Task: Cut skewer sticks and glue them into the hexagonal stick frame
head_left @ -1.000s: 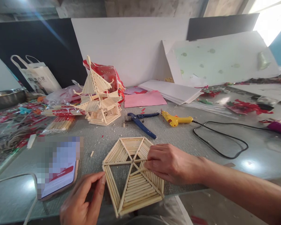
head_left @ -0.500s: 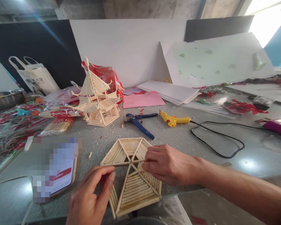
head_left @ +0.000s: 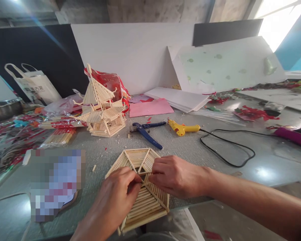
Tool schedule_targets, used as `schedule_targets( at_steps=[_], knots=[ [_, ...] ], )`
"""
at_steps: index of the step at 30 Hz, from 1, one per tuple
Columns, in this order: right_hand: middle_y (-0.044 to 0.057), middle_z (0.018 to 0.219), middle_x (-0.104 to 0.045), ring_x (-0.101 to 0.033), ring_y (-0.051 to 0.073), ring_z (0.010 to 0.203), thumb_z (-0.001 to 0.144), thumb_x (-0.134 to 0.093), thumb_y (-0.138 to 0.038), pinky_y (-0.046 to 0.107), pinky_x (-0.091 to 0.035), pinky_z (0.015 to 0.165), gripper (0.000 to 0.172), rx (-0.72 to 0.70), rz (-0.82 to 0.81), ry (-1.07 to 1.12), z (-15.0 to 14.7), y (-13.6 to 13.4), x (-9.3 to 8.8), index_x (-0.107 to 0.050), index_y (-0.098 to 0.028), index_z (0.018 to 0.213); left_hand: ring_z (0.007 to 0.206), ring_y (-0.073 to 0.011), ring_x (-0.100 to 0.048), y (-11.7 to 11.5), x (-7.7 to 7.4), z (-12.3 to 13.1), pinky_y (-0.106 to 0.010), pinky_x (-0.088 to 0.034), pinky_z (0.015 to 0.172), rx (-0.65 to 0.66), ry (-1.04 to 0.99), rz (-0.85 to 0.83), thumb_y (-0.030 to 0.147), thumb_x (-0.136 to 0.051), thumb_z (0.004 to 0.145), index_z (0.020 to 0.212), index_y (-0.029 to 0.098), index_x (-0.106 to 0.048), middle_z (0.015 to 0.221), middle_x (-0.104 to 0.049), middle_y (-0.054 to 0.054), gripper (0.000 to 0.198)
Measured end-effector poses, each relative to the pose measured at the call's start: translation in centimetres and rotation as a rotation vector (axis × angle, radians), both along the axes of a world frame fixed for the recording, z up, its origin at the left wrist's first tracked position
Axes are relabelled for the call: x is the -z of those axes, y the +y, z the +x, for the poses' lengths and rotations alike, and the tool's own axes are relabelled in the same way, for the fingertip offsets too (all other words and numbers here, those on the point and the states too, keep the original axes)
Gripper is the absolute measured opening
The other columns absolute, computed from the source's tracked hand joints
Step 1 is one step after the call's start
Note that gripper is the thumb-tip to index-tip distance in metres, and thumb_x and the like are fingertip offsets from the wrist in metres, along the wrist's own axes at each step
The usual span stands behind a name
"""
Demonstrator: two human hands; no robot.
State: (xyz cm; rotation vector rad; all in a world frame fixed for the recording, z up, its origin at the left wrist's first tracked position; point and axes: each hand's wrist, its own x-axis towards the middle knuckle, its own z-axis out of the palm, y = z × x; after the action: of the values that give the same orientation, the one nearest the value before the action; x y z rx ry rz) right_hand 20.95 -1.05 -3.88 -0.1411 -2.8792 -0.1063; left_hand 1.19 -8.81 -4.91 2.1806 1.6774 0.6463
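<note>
An octagon-like panel of pale wooden sticks [head_left: 142, 207] lies at the table's front edge, with spokes meeting near an opening in its middle. My left hand [head_left: 121, 192] reaches over its left side, thumb and forefinger pinched at the left end of a short wooden stick [head_left: 145, 183] by the centre. From the right, my right hand [head_left: 170, 175] has its fingers closed at that stick's other end, resting over the panel's right side. The fingertips partly hide the stick. Beyond the panel lie a blue-handled cutter [head_left: 147, 135] and a yellow glue gun [head_left: 183, 128].
A stick-built pagoda model [head_left: 100, 117] stands at the back left. Bundled sticks [head_left: 59, 137] and a blurred-out phone [head_left: 56, 185] lie left. Pink paper [head_left: 150, 107] and white boards [head_left: 177, 97] lie behind. The black cord [head_left: 228, 130] loops on the right.
My left hand has moved right and up from the panel's left edge to its centre, its fingertips now closing there. My right hand has stayed nearly in place. The view has shifted slightly.
</note>
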Motion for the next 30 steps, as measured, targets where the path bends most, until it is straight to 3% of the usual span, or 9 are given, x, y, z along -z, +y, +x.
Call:
schedule_targets(
  at_steps=[21, 26, 30],
  knots=[
    [0.004, 0.073, -0.053, -0.042, 0.012, 0.067, 0.087, -0.039, -0.013, 0.028, -0.030, 0.057, 0.021, -0.016, 0.060, 0.017, 0.0, -0.3, -0.6, -0.056, -0.014, 0.074, 0.077, -0.0166, -0.056, 0.1, -0.5, 0.8, -0.028, -0.041, 0.067, -0.008, 0.020, -0.030, 0.013, -0.046, 0.076, 0.071, 0.020, -0.061, 0.076, -0.060, -0.001, 0.017],
    [0.003, 0.070, -0.050, -0.041, 0.012, 0.065, 0.088, -0.039, -0.013, 0.029, -0.028, 0.056, 0.023, -0.003, 0.161, 0.079, 0.2, -0.2, -0.9, -0.054, -0.015, 0.071, 0.071, -0.0151, -0.055, 0.4, -0.9, 0.8, -0.027, -0.041, 0.063, 0.034, -0.021, 0.035, 0.012, -0.047, 0.072, 0.067, 0.019, -0.059, 0.071, -0.059, -0.001, 0.014],
    [0.002, 0.068, -0.050, -0.041, 0.012, 0.064, 0.089, -0.041, -0.015, 0.029, -0.028, 0.056, 0.024, 0.005, 0.272, 0.109, -0.1, -0.2, -2.4, -0.054, -0.015, 0.069, 0.066, -0.0128, -0.054, 0.7, -2.0, 0.5, -0.025, -0.042, 0.061, 0.032, -0.107, 0.066, 0.013, -0.048, 0.072, 0.068, 0.019, -0.058, 0.071, -0.060, 0.000, 0.012]
  ],
)
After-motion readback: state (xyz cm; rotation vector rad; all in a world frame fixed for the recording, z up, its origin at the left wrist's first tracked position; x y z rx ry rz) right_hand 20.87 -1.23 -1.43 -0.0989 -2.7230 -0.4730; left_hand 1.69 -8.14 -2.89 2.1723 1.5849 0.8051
